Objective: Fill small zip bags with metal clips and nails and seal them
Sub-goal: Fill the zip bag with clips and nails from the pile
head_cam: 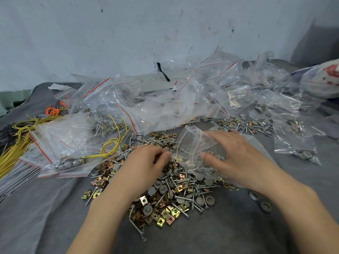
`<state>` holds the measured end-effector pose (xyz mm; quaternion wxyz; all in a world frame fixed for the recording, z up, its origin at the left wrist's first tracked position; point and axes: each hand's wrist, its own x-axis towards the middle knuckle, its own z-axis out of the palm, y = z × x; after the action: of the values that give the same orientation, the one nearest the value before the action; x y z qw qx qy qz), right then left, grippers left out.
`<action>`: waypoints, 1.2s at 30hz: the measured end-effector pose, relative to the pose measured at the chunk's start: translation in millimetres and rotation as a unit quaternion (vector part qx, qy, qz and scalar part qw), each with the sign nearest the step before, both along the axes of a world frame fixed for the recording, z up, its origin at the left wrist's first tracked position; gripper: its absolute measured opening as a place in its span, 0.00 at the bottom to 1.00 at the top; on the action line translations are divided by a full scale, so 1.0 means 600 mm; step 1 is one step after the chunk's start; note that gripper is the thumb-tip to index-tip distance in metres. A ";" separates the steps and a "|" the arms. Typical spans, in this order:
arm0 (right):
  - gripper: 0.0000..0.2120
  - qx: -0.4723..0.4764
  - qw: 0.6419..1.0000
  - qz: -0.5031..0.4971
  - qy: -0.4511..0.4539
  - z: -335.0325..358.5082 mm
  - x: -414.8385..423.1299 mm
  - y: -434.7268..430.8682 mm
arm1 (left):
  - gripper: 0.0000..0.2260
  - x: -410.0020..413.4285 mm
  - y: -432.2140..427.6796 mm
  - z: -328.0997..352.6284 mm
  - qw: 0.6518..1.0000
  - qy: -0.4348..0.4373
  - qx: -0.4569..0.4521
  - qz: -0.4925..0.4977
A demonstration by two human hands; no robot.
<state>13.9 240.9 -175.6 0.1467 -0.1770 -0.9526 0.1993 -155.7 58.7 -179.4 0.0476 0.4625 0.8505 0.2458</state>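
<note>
A heap of brass-coloured metal clips [161,215], silver nails [180,208] and grey round caps [151,191] lies on the grey cloth in front of me. My right hand [236,158] holds a small clear zip bag [194,143] upright over the heap, thumb inside its mouth; a few caps and nails show in the bag. My left hand [145,162] rests on the heap just left of the bag, its fingertips curled down among the pieces; whether it grips any is hidden.
A big pile of clear zip bags [165,96] with red seal lines fills the back. Filled bags [60,143] and yellow wire loops [110,147] lie at the left, more filled bags [297,143] at the right. Loose grey caps [260,200] sit by my right wrist.
</note>
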 end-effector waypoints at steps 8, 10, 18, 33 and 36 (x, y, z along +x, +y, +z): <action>0.32 0.002 1.000 -0.007 -0.012 0.007 0.006 -0.001 | 0.15 -0.006 0.007 0.007 0.995 0.019 0.065 0.075; 0.31 0.005 1.000 -0.010 -0.022 0.010 0.007 -0.001 | 0.13 -0.015 0.009 0.004 0.990 0.067 0.059 0.109; 0.29 -0.006 1.000 -0.022 -0.015 0.015 0.010 -0.004 | 0.18 -0.036 0.033 -0.009 0.986 0.038 -0.064 0.151; 0.28 -0.042 0.998 -0.036 0.019 0.018 0.016 0.011 | 0.20 -0.056 0.112 -0.011 0.975 0.035 -0.128 0.178; 0.27 -0.048 0.998 -0.041 0.017 0.020 0.021 0.016 | 0.23 -0.057 0.132 -0.010 0.972 0.032 -0.148 0.177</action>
<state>26.6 250.8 -163.5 0.1626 -0.2194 -0.9312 0.2414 -189.9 137.7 -185.6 0.0441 0.2997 0.9470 0.1073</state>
